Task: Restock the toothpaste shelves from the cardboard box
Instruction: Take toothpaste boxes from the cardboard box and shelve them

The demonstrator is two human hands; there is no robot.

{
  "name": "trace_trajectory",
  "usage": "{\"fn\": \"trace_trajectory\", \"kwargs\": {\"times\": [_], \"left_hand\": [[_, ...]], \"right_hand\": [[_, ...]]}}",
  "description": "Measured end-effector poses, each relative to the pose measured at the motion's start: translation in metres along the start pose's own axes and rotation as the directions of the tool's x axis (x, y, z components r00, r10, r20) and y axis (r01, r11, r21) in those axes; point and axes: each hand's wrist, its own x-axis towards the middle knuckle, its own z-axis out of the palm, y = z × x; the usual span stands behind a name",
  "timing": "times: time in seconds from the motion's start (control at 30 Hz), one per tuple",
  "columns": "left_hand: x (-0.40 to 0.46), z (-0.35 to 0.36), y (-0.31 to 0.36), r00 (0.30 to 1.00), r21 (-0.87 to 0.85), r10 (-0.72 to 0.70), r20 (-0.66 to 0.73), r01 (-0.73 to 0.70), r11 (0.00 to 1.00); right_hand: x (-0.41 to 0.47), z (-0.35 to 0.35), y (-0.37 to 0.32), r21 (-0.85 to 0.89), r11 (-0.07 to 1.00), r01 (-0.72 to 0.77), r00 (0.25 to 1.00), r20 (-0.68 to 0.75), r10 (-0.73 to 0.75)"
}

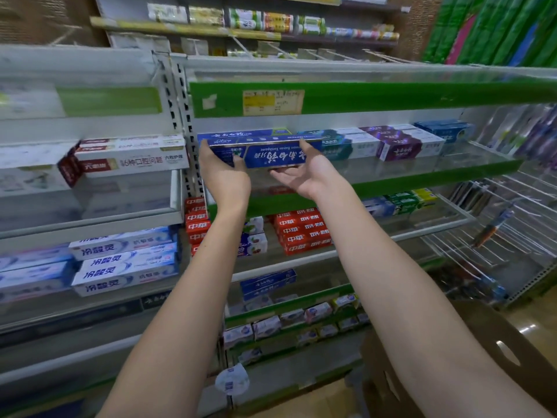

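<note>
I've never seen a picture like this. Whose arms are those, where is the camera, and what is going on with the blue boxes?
There is no machine here: a person wears a camera on the head, so you look down along their two bare arms at shop shelves. The left hand and the right hand together hold blue toothpaste boxes at the front of a green-edged shelf, apparently setting them there. The left hand's fingers curl round the boxes' end; the right hand supports them from below, thumb up the front. To the right on that shelf lie teal, white and purple toothpaste boxes. One shelf lower sit red toothpaste boxes. The brown cardboard box stands at bottom right.
</note>
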Motion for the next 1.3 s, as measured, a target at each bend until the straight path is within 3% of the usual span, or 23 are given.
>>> {"fn": "trace_trajectory", "kwargs": {"times": [0.07,0.13,0.2,0.33,0.47,0.7,0.83,0.9,0.97,1.03,1.23,1.3], "left_hand": [[0.006,-0.002,0.0,1.0,0.237,0.009,0.022,-0.014,0.971],[0.004,-0.002,0.002,0.992,0.528,-0.06,0.11,-0.007,0.849],[0.0,0.0,0.005,0.981,0.612,-0.095,0.167,-0.028,0.791],[0.0,-0.001,0.005,0.987,0.631,-0.096,0.133,-0.01,0.776],[0.005,-0.002,0.003,0.991,0.576,-0.098,0.09,0.028,0.817],[0.013,-0.006,-0.005,0.982,0.444,-0.12,0.146,0.043,0.895],[0.008,-0.012,-0.006,0.964,0.339,0.013,0.266,-0.106,0.935],[0.003,-0.015,-0.003,0.936,0.283,0.065,0.345,-0.169,0.944],[0.001,-0.015,-0.005,0.937,0.172,0.037,0.348,-0.103,0.98],[0.001,-0.015,-0.006,0.941,0.165,-0.022,0.337,-0.037,0.986],[0.002,-0.016,0.0,0.935,0.236,-0.217,0.28,0.152,0.96],[0.001,-0.016,-0.001,0.944,0.245,-0.224,0.241,0.164,0.956]], "right_hand": [[0.003,0.003,0.0,-0.186,0.982,-0.04,0.999,0.015,0.044],[0.004,0.005,-0.003,-0.323,0.944,-0.07,0.996,0.021,0.081],[0.004,0.002,-0.009,-0.429,0.901,-0.07,0.997,-0.006,0.075],[0.009,0.003,-0.009,-0.649,0.758,-0.068,0.996,-0.092,0.01],[0.018,0.009,-0.002,-0.732,0.677,-0.075,0.984,-0.164,-0.068],[0.027,0.002,-0.004,-0.711,0.701,-0.045,0.963,-0.218,-0.159],[0.034,-0.019,-0.019,-0.82,0.571,-0.046,0.865,-0.318,-0.387],[0.038,-0.029,-0.028,-0.81,0.585,-0.025,0.825,-0.347,-0.446],[0.037,-0.031,-0.032,-0.781,0.624,0.016,0.822,-0.345,-0.454],[0.034,-0.032,-0.032,-0.781,0.625,0.025,0.844,-0.319,-0.432],[0.032,-0.04,-0.033,-0.887,0.457,-0.065,0.888,-0.261,-0.38],[0.029,-0.041,-0.033,-0.881,0.473,-0.036,0.897,-0.237,-0.372]]}}
